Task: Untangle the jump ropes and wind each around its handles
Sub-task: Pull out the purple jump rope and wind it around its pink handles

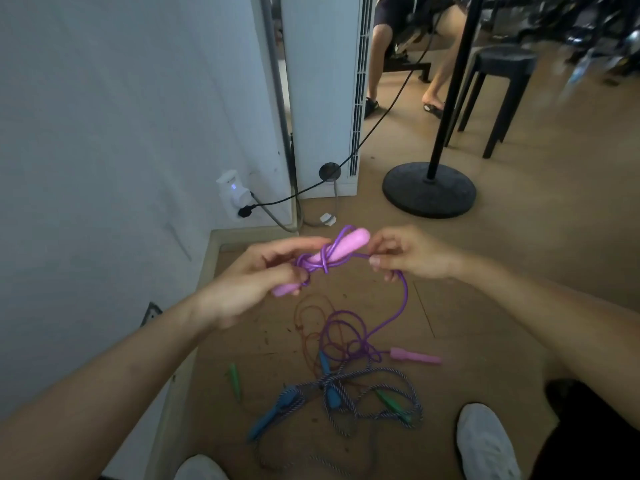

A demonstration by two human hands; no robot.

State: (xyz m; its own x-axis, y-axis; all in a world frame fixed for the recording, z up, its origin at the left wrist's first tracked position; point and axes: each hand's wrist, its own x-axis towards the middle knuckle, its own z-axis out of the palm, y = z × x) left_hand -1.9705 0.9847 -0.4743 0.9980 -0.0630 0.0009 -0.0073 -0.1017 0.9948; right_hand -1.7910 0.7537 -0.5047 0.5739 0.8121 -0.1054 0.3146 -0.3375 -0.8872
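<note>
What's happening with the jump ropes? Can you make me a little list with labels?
left hand: grips a pink handle
right hand: pinches the purple rope beside that handle
purple rope: a few loops round the held handle, the rest hangs to the floor
other pink handle: lies on the floor
floor pile: blue handles, green handles, a striped rope, a thin orange rope, tangled

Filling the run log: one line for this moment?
left hand: grips pink handle | right hand: pinches purple rope | other ropes: tangled on floor
</note>
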